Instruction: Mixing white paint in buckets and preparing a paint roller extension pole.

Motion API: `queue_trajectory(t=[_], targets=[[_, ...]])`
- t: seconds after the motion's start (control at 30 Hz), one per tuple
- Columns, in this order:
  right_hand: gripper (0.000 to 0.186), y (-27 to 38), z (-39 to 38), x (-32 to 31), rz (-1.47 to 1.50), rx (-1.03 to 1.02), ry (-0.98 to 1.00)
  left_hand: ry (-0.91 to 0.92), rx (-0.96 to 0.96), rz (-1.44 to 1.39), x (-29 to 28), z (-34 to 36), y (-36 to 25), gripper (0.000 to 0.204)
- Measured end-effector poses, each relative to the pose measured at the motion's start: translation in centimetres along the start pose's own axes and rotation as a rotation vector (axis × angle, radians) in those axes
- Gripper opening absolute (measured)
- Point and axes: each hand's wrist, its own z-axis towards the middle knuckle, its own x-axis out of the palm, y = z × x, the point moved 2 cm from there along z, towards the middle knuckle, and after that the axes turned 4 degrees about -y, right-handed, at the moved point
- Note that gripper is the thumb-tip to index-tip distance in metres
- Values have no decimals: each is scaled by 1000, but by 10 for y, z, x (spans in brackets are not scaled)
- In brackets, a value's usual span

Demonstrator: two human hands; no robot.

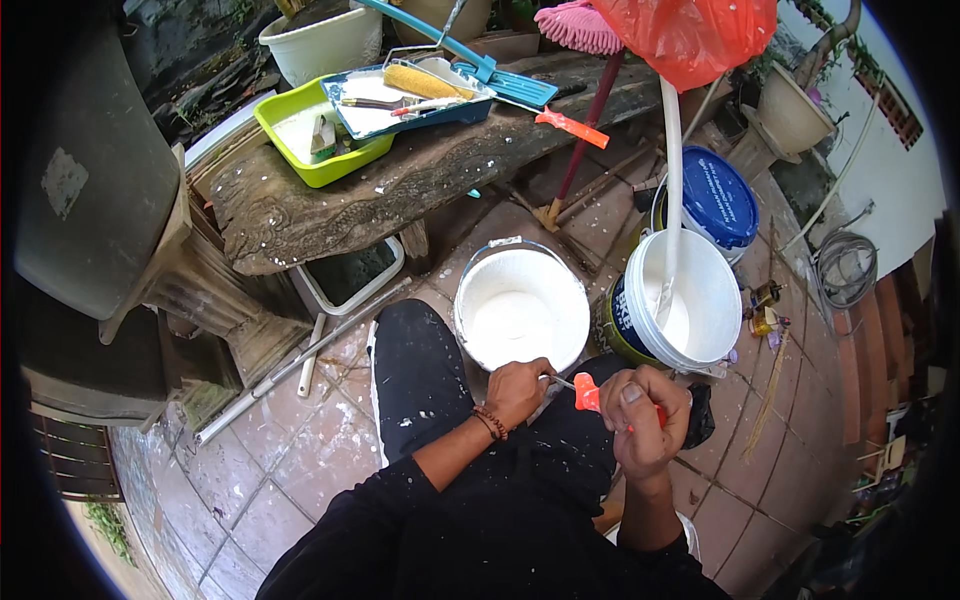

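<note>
So there's a white plastic bucket (556,280) just ahead of the person, smooth white paint (515,315) pooled in the bottom and smears up the wall. Off to the right a second round bucket (722,290) has a white pool (678,332) of its own, with a long pale stick (672,150) leaning up out of it, and beyond that sits a pail with a blue lid (708,200). The tool (588,392) is over the lap: right hand (648,412) wrapped round its glossy orange handle, left hand (518,393) closed on the thin metal shank. On the far side, a rough, grainy wooden bench (400,175) carries a lime-green tray (325,176) and a blue tray (455,117), both paint-coated, a fuzzy yellow roller (428,81) across the blue one
</note>
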Motion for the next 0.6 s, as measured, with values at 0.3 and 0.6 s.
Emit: queue_trajectory(t=[0.3,0.6], targets=[[28,-29,-24,5,-38,-129,68,-4,-16,52,2,0,20,16],[18,-68,-47,6,-71,-281,306,-99,-94,34,5,15,48,14]])
